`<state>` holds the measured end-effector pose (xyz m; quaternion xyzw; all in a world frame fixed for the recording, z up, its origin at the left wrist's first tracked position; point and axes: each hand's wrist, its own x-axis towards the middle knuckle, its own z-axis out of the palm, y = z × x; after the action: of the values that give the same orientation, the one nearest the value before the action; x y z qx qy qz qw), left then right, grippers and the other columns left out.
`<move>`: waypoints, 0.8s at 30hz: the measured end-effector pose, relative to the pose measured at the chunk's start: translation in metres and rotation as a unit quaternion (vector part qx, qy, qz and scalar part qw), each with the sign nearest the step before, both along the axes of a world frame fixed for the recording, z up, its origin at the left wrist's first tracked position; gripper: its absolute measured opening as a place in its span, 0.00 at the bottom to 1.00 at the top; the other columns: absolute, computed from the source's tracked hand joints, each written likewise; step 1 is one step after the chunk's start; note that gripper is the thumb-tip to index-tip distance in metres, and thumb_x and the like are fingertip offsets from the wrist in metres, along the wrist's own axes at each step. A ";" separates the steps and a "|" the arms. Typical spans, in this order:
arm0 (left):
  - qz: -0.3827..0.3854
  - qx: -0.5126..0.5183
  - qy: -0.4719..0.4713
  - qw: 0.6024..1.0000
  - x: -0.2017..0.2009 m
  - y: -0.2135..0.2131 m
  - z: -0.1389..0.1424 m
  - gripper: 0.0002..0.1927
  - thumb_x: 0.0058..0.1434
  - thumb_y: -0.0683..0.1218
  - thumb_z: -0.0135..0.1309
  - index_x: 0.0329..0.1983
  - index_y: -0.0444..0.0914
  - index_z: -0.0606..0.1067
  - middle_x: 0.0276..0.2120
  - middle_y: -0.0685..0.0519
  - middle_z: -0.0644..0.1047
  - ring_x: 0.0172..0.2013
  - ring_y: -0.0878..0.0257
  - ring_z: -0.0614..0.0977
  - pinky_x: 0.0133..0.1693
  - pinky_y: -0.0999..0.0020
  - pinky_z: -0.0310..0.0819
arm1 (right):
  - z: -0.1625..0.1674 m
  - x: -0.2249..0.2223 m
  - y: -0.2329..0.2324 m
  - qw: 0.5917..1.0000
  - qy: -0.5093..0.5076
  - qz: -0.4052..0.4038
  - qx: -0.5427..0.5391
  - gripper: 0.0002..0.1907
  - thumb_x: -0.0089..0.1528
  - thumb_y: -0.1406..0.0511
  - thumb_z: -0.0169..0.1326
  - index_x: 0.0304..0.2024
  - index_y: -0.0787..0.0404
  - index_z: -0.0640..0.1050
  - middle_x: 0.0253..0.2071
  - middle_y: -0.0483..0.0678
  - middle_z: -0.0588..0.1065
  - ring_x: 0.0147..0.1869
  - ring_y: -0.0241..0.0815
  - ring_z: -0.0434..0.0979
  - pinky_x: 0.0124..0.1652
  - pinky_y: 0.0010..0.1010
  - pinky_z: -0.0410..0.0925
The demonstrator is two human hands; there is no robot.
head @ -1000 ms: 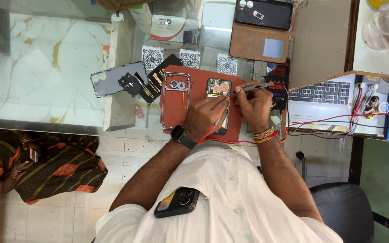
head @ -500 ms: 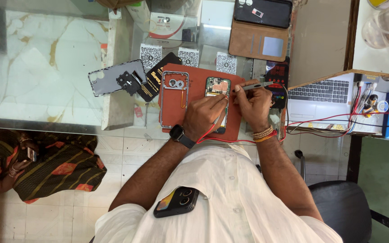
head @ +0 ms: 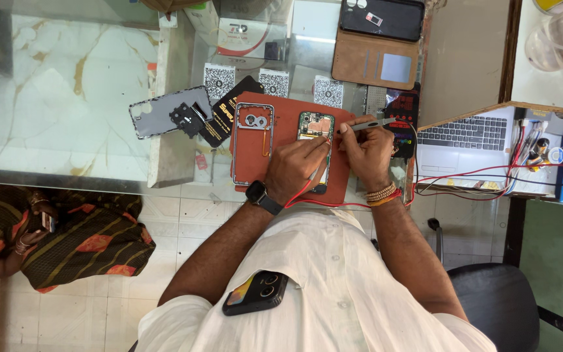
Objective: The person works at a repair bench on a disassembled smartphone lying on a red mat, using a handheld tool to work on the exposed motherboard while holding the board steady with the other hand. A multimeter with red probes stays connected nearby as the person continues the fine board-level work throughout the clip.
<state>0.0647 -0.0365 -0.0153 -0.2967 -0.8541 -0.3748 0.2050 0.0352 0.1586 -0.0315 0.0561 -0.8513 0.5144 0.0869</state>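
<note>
right hand (head: 367,151): closed around a grey tool (head: 366,124), whose tip is pointed at the phone's upper edge.
left hand (head: 298,167): laid on the phone's lower half, fingers curled; a red wire (head: 302,191) is pinched between them.
phone (head: 315,127): opened, back off, laid flat on the red mat (head: 288,111) between both hands.
frame (head: 253,142): set just left of the phone on the mat.
back cover (head: 167,111): placed further left on the desk (head: 53,111).
laptop (head: 461,140): seen to the right.

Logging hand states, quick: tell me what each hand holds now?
Left hand: closed on a red-wired probe.
Right hand: closed on a grey tool.
</note>
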 end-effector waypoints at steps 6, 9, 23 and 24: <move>0.001 0.006 -0.001 1.000 0.000 0.000 0.001 0.13 0.58 0.37 0.61 0.47 0.30 0.79 0.46 0.42 0.82 0.40 0.53 0.85 0.41 0.61 0.82 | -0.001 -0.001 0.002 1.000 0.023 0.009 0.015 0.14 0.68 0.65 0.60 0.30 0.67 0.83 0.23 0.47 0.80 0.25 0.34 0.81 0.26 0.23 0.70; 0.000 0.003 -0.005 1.000 0.000 0.001 0.001 0.13 0.58 0.37 0.62 0.47 0.30 0.79 0.46 0.42 0.82 0.40 0.53 0.85 0.41 0.61 0.82 | -0.001 -0.001 0.003 1.000 0.020 0.007 0.017 0.14 0.68 0.65 0.60 0.29 0.66 0.83 0.22 0.47 0.80 0.24 0.33 0.80 0.26 0.23 0.69; 0.002 0.007 -0.004 1.000 0.000 0.001 0.003 0.13 0.58 0.36 0.61 0.47 0.30 0.79 0.45 0.43 0.83 0.39 0.54 0.85 0.40 0.62 0.82 | 0.005 0.000 0.000 1.000 0.012 0.008 -0.010 0.12 0.68 0.66 0.60 0.32 0.69 0.82 0.27 0.48 0.81 0.27 0.33 0.82 0.26 0.22 0.71; 0.002 0.007 -0.003 1.000 0.000 0.001 0.003 0.13 0.57 0.36 0.61 0.47 0.30 0.79 0.45 0.43 0.83 0.39 0.54 0.85 0.40 0.62 0.82 | 0.005 0.000 0.000 1.000 0.016 0.011 -0.015 0.12 0.68 0.66 0.60 0.33 0.69 0.82 0.28 0.48 0.81 0.27 0.34 0.82 0.27 0.22 0.71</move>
<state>0.0642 -0.0356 -0.0125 -0.2924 -0.8529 -0.3808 0.2053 0.0349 0.1587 -0.0263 0.0726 -0.8416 0.5267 0.0952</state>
